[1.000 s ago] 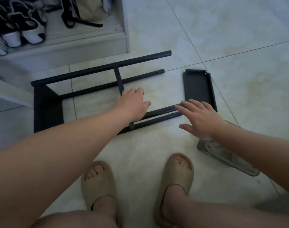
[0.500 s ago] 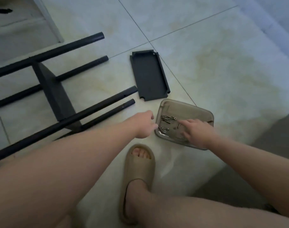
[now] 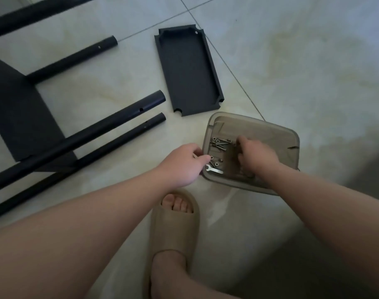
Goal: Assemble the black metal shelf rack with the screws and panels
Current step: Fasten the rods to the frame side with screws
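Head view: the black rack frame (image 3: 111,124) lies on its side at the left of the frame with one panel (image 3: 18,117) already fixed between its tubes. The tube ends with their screw holes are bare, and a second panel (image 3: 188,70) lies loose at upper centre, so most of the assembly looks left to do. At centre right a shallow translucent tray (image 3: 287,147) holds the screws (image 3: 218,143) and a small wrench (image 3: 214,170). The right hand (image 3: 255,156) reaches in with fingers curled down, and the left hand (image 3: 184,162) curls at the tray's near rim. Whether either grip pinches a screw I cannot tell. Everything rests on a pale, glossy tiled floor (image 3: 313,61) in dim light, with a beige sandal (image 3: 175,225) just below the tray.
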